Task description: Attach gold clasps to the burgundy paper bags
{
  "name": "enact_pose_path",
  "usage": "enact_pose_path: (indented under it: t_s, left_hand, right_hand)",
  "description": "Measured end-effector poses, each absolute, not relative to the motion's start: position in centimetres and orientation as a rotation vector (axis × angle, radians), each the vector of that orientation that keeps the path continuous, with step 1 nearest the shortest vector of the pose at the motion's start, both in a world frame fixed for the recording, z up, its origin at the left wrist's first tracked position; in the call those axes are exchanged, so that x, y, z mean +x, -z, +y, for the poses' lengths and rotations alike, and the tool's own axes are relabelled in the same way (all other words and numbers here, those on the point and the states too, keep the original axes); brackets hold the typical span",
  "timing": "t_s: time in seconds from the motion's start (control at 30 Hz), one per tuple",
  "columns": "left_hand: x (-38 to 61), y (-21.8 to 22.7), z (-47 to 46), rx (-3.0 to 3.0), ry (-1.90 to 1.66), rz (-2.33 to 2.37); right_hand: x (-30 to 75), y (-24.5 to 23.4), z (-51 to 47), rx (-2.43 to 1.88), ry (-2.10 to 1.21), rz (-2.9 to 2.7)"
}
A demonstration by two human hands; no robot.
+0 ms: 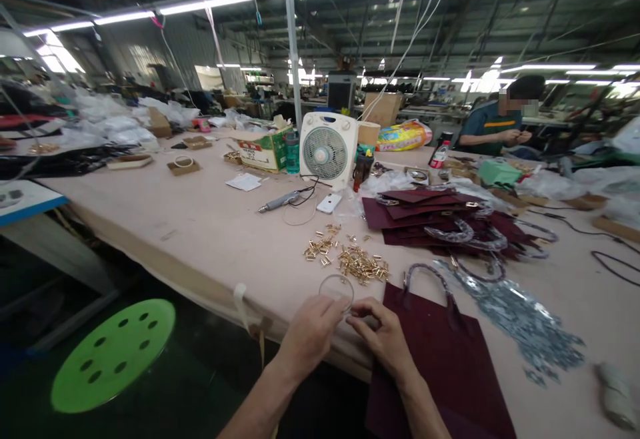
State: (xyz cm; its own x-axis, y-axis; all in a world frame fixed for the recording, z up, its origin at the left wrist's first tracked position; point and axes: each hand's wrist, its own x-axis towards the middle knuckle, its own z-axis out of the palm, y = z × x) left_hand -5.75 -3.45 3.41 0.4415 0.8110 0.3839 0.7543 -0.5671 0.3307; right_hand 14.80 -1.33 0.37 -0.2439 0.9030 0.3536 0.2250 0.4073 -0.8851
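My left hand (313, 329) is closed at the table's front edge, its fingers on a thin, pale ring (336, 277) that looks like a narrow roll of clear tape. Close beside it, my right hand (383, 332) has thumb and fingertips pinched together near the ring; what they grip is too small to make out. Under my right forearm lies a dark maroon bag (440, 349) with a wrapped handle (427, 267). Small gold metal fittings (363, 264) are heaped just beyond both hands.
Flat silver pieces (525, 325) spread right of the bag, with stacked maroon bags (440, 219) behind. Farther back are a grey electric screwdriver (279, 201), a phone (329, 203) and a box fan (327, 151). A green stool (115, 352) stands lower left; a co-worker (495, 125) is at right.
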Motion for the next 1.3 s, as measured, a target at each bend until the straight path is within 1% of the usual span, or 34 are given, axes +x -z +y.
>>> enact_pose_path:
  t_s: [0.13, 0.43, 0.73, 1.1, 1.2, 1.3]
  left_hand:
    - [-5.5, -3.6, -3.3, 2.587, -0.740, 1.334]
    - [-5.1, -2.7, -2.9, 2.464, -0.807, 1.303]
    - [-5.5, -3.0, -1.5, 2.433, -0.810, 1.196]
    - [-5.9, -3.1, -0.6, 2.624, -0.569, 1.242]
    - [-6.0, -3.1, -0.7, 2.563, -0.564, 1.241]
    - [-6.0, -2.8, -0.8, 2.408, -0.639, 1.210]
  right_hand:
    - [14.9, -0.1, -1.3, -0.985, -0.865, -1.707]
    - [14.7, 0.5, -1.5, -0.916, -0.743, -1.763]
    - [14.7, 0.9, -1.4, -0.947, -0.707, -1.786]
    - [14.6, 0.6, -1.3, -1.008, -0.784, -1.834]
    - [14.5, 0.6, -1.3, -1.004, -0.792, -1.870]
    - [14.5, 0.5, -1.6, -0.974, -0.736, -1.942]
